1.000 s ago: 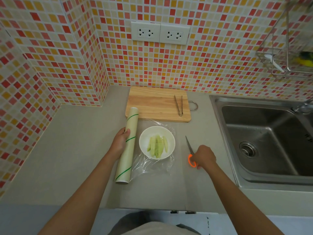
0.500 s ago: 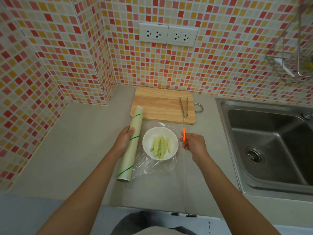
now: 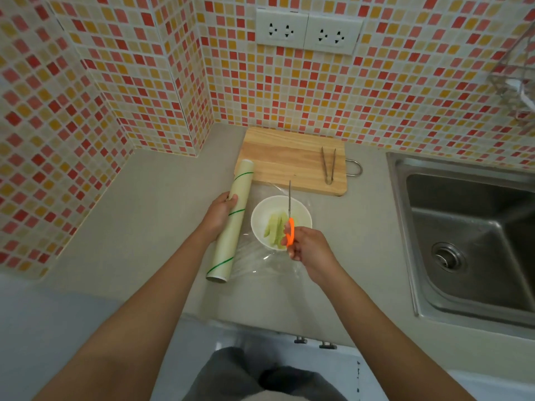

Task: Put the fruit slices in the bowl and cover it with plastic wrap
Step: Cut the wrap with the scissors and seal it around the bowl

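Observation:
A white bowl [image 3: 266,211] with pale green fruit slices [image 3: 274,230] stands on the counter, under a clear sheet of plastic wrap [image 3: 260,263] pulled from the roll [image 3: 231,219]. My left hand [image 3: 217,215] grips the roll, which lies left of the bowl. My right hand [image 3: 307,246] holds orange-handled scissors [image 3: 290,224] above the bowl, blades pointing away from me toward the cutting board. The blades look closed.
A wooden cutting board [image 3: 289,160] with metal tongs [image 3: 328,164] lies behind the bowl. A steel sink [image 3: 474,235] is on the right. Tiled walls close the back and left; a wire rack [image 3: 518,79] hangs at upper right.
My right hand picked the scissors up from the counter right of the bowl and carried them left, over the bowl. The left hand has stayed on the roll.

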`<state>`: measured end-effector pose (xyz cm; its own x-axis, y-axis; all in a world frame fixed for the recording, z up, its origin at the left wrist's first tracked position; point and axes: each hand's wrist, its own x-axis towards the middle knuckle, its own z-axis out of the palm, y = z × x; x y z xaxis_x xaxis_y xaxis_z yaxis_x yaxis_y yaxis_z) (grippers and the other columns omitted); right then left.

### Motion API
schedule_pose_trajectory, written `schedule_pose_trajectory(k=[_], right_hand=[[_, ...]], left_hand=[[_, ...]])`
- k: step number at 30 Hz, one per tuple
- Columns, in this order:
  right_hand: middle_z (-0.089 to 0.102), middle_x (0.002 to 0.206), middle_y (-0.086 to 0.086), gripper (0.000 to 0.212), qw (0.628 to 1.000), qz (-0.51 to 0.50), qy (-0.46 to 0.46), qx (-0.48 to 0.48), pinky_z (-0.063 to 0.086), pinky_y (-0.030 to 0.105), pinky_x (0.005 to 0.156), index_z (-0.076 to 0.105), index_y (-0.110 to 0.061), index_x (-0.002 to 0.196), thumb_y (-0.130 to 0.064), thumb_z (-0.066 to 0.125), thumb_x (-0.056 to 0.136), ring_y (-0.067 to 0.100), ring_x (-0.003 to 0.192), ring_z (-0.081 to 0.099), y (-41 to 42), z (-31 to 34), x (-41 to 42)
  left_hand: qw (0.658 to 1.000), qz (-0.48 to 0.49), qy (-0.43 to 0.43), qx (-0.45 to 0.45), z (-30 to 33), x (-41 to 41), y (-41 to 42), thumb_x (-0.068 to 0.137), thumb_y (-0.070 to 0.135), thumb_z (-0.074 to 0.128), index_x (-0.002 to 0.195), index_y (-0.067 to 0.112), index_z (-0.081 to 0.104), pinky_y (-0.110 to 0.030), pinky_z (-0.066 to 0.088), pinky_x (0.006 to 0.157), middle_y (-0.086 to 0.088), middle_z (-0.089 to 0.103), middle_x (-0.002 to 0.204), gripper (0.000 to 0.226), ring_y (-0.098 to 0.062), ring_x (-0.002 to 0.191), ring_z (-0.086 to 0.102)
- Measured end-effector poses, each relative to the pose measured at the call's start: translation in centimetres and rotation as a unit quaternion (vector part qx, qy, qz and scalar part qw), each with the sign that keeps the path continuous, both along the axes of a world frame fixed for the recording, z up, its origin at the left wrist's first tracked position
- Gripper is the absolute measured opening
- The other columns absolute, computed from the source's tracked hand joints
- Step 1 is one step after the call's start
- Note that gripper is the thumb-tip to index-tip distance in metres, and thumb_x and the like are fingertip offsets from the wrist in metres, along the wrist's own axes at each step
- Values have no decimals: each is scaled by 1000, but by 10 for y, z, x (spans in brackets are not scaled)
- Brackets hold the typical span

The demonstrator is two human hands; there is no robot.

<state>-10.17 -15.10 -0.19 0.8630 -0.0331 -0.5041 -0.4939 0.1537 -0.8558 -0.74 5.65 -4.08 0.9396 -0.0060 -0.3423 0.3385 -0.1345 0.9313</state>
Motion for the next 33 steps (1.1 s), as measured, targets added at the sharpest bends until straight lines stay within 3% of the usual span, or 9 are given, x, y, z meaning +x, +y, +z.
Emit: schedule_pose_trajectory(k=[5, 10, 17, 22, 29, 33], right_hand=[[67, 59, 2, 17, 999, 28, 12, 23, 26, 17, 37, 65, -13, 79, -24, 60, 90, 9, 34, 44, 19, -3, -19], [64, 58, 1, 18, 999, 36, 35, 21, 26, 17, 35, 63, -17, 76, -21, 57, 92, 8, 34, 44, 39, -2, -28], [62, 62, 4, 19, 997, 64, 47, 19, 25, 18, 37, 61, -13, 80, -23, 54, 94, 8, 35, 41, 57, 3, -49], [62, 67, 8, 35, 991, 109, 72, 7, 27, 20, 39, 59, -6, 82, -40, 59, 89, 10, 38, 40, 57, 6, -81], [63, 64, 11, 57, 968, 163, 190, 22, 32, 19, 40, 57, -12, 72, -69, 55, 78, 16, 40, 45, 54, 10, -123], [65, 66, 12, 61, 956, 192, 220, 21, 33, 17, 40, 54, -12, 70, -72, 52, 77, 16, 40, 47, 56, 10, -135]], left_hand=[[1000, -7, -1, -17, 4, 3, -2, 96, 29, 50, 111, 16, 59, -43, 50, 76, -14, 61, 97, 22, -27, 78, 58], [1000, -17, -2, 7, 3, 5, -1, 98, 29, 47, 121, 7, 57, -37, 48, 76, -13, 60, 101, 33, -26, 84, 58], [999, -29, -16, 17, 5, 7, -1, 98, 25, 46, 117, 3, 57, -37, 43, 79, -13, 57, 97, 31, -24, 88, 55], [1000, -27, -13, 7, 7, 7, 0, 98, 27, 46, 113, 6, 58, -37, 45, 78, -11, 58, 95, 29, -23, 86, 56], [1000, -20, -15, 8, 8, 7, 0, 97, 29, 46, 121, 4, 56, -38, 46, 80, -13, 59, 101, 35, -25, 89, 57], [1000, -24, -18, 9, 9, 6, -1, 97, 30, 46, 118, 6, 57, -31, 47, 66, -9, 60, 95, 34, -24, 80, 57]])
